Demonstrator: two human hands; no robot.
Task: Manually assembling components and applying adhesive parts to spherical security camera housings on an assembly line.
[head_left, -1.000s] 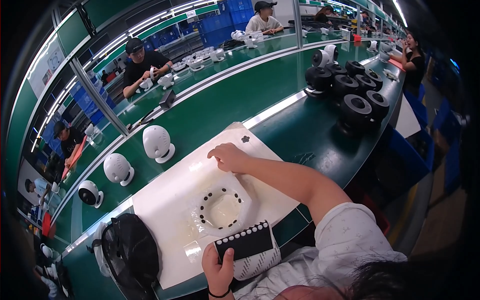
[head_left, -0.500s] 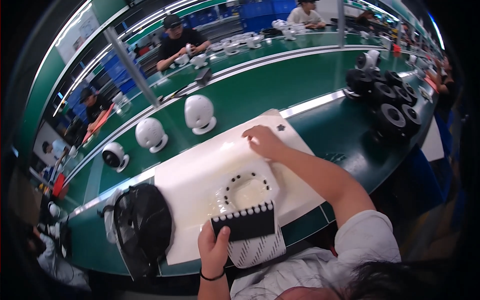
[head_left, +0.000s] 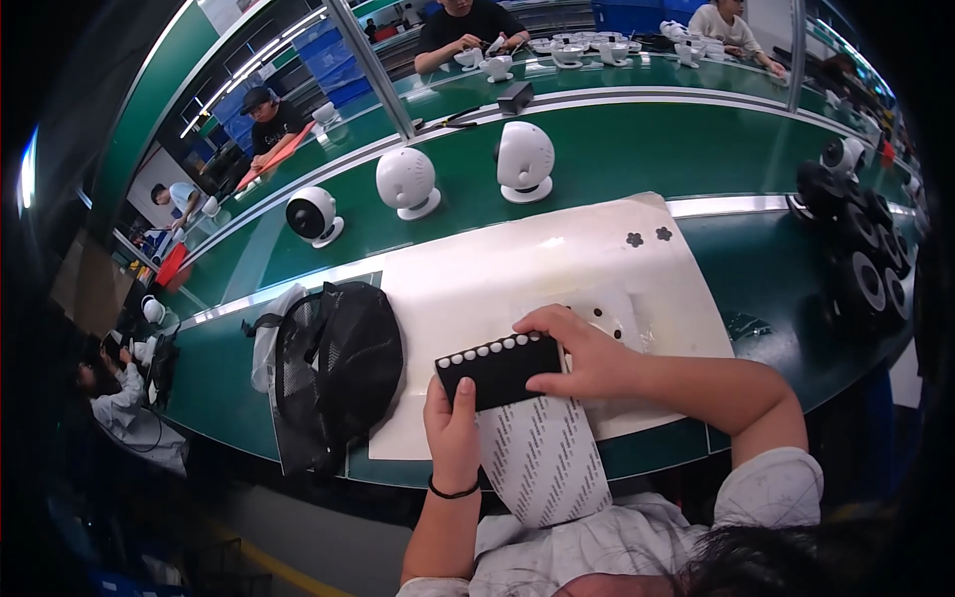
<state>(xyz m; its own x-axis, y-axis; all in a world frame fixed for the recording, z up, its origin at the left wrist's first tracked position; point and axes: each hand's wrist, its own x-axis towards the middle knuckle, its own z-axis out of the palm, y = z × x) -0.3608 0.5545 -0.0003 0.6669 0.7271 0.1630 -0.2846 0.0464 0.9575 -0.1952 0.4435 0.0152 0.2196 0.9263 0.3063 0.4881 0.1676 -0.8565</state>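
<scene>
Going left to right: a black mesh cover (head_left: 336, 370) lies at nine o'clock of the left hand (head_left: 453, 426), whose fingers are closed on the near edge of one black strip (head_left: 500, 369) carrying a row of white dots. The right hand (head_left: 587, 355) pinches its three o'clock end above the white mat (head_left: 468, 284) on the green desk (head_left: 766, 249). This looks like a positioning step, and the next move probably calls for steady alignment; three round white units (head_left: 406, 183) stand at twelve o'clock.

A flat black strip (head_left: 500, 369) edged with white dots lies tilted above the white mat (head_left: 468, 289).
</scene>
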